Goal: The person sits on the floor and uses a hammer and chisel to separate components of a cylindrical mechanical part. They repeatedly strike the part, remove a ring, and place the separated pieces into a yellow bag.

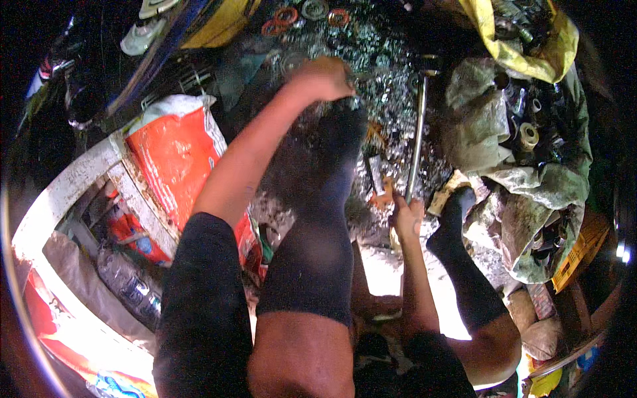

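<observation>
My left hand (325, 77) is closed in a fist, low over a heap of small shiny metal pieces (388, 119). Whatever its fingers hold is hidden. My right hand (406, 215) wraps round the lower end of a hammer's long metal handle (419, 132). The hammer's dark head (430, 65) lies at the far end, over the right side of the heap. Just left of my right hand are an orange-brown metal piece (383, 191) and a flat grey metal piece (376, 171).
My dark-covered leg (308, 265) stretches across the middle. Right of the heap stands an open sack (478, 113) of metal parts. An orange-red bag (174, 149) leans by a worn white frame (60, 186) at left. Several rings (314, 8) lie at the back.
</observation>
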A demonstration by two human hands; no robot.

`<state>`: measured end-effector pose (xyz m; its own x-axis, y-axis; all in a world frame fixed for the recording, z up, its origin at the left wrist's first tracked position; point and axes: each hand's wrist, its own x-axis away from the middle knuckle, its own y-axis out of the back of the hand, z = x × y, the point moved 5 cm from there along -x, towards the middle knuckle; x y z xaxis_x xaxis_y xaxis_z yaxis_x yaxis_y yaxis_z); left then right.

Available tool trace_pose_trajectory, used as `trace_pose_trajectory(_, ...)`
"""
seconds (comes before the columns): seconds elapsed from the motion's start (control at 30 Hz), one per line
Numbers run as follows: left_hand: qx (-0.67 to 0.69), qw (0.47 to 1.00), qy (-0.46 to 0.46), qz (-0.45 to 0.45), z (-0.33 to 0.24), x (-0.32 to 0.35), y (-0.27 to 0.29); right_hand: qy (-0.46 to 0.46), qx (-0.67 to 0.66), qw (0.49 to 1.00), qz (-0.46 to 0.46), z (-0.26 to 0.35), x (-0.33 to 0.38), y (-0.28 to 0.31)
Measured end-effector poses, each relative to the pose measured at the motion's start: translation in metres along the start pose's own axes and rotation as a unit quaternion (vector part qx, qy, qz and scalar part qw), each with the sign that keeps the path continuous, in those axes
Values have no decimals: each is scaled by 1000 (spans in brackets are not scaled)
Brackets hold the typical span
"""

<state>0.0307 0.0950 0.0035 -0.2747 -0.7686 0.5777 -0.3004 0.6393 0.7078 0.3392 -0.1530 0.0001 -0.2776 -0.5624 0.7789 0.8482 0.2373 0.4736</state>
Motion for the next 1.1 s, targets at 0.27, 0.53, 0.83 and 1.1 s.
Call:
trace_pose_trajectory(0.27, 65, 983, -124, 115, 19, -28, -45, 100, 41, 991, -76, 1, 14, 13)
trace_pose_trajectory(0.53, 64, 982, -91, -155, 44, 7, -29, 6, -57, 998, 8, 1, 15, -8)
trace_pose_trajectory(0.83, -8, 982, -20, -188, 28, 67, -64, 35, -120, 992, 30, 12, 24, -21)
trace_pose_trajectory(1.1, 49, 986, 1, -159, 24, 61, -65, 87, 31, 996, 6, 24, 28, -16)
